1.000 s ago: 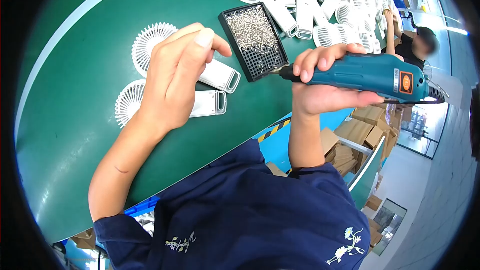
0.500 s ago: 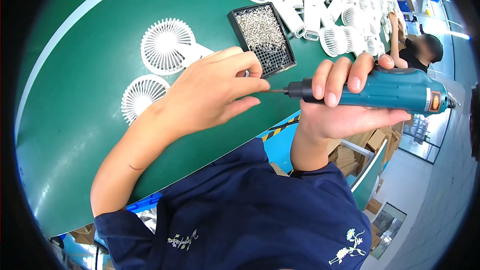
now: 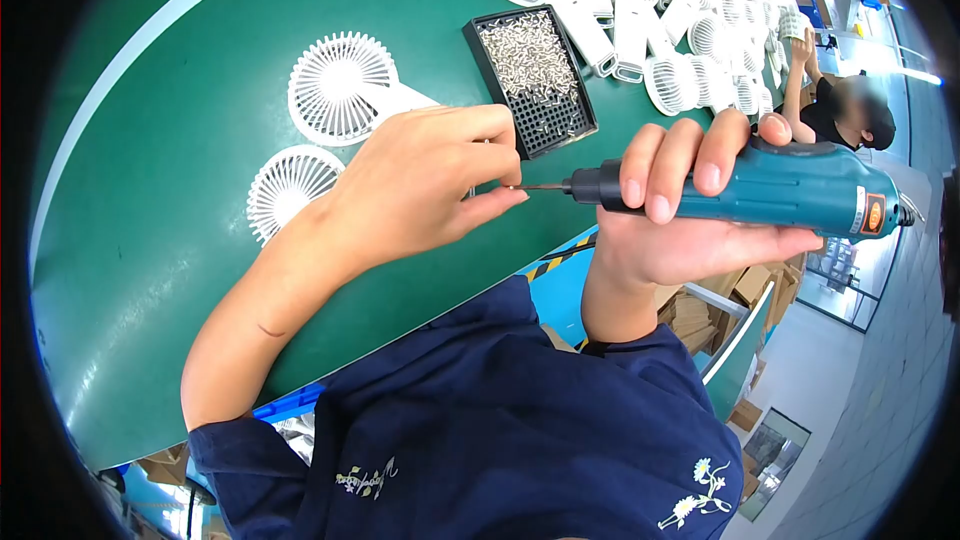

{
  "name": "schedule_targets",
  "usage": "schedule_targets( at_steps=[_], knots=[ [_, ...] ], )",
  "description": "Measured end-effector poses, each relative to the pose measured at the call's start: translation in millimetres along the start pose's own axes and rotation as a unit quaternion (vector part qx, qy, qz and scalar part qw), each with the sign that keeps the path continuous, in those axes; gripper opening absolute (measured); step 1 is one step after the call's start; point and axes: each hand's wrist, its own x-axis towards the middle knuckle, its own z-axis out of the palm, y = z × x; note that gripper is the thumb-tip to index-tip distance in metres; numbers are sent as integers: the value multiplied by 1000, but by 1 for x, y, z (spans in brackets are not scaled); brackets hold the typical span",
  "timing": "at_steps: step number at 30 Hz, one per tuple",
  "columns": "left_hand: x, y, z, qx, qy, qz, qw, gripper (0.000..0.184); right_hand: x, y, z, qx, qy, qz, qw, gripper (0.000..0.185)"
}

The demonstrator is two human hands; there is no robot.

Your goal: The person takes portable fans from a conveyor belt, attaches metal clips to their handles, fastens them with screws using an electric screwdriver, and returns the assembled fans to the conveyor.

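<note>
My right hand (image 3: 690,190) is wrapped round a teal electric screwdriver (image 3: 800,185), whose thin bit points left. At the tip of the bit, the thumb and fingers of my left hand (image 3: 430,175) are pinched together; a tiny screw (image 3: 512,188) seems to show between them. Two white fans, one upper (image 3: 340,85) and one lower (image 3: 290,190), lie on the green table (image 3: 180,140), their handles partly or wholly hidden by my left hand. Beyond my hands sits a black tray (image 3: 545,130) holding many small silver screws (image 3: 530,50).
A pile of white fans (image 3: 675,85) covers the table's far right part. Behind it, another person (image 3: 855,115) in black reaches toward the pile. Cardboard boxes (image 3: 690,320) stand below on the right, past the table edge with yellow and black tape.
My left hand has moved right, from above the fans to the screwdriver's tip, and its fingers have closed there. The screwdriver has drawn back from the tray and lowered slightly.
</note>
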Motion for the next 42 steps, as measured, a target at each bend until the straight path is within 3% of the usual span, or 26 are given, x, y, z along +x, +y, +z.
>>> schedule_targets(
  at_steps=[2,4,6,11,13,15,22,24,30,33,35,37,40,42],
  knots=[
    [-1,0,1,6,-1,2,1000,18,0,1,0,9,-5,0,1000,93],
    [-1,0,0,14,-2,3,1000,18,1,3,0,-36,-28,24,999,77],
    [-1,1,1,15,-6,1,1000,18,1,2,-1,-40,-27,32,998,78],
    [0,3,-1,-3,-33,7,999,18,1,4,-4,-30,-159,54,985,79],
    [2,4,-3,-29,-25,11,999,16,-4,3,-1,-53,-153,21,987,79],
    [4,6,-9,-111,84,6,990,22,-11,1,7,-64,-136,2,989,77],
    [5,-5,-20,-206,157,-92,961,26,-34,17,27,-76,-151,-8,986,80],
    [4,-7,-15,-209,172,-93,958,25,-39,16,35,-45,-108,51,992,38],
    [4,-11,-12,-193,187,-82,960,24,-44,26,35,-44,-112,61,991,27],
    [1,-9,-13,-197,201,-71,957,25,-43,28,36,-51,-140,67,987,27],
    [3,-7,-17,-184,143,-109,966,32,-42,31,30,-39,-160,64,984,26],
    [2,-7,-16,-186,143,-111,966,32,-38,33,26,-26,-181,59,981,25],
    [0,-7,-16,-191,141,-112,965,32,-38,32,29,-51,-231,76,969,36],
    [1,-8,-17,-191,141,-111,965,31,-43,36,36,-28,-100,-11,995,60]
  ],
)
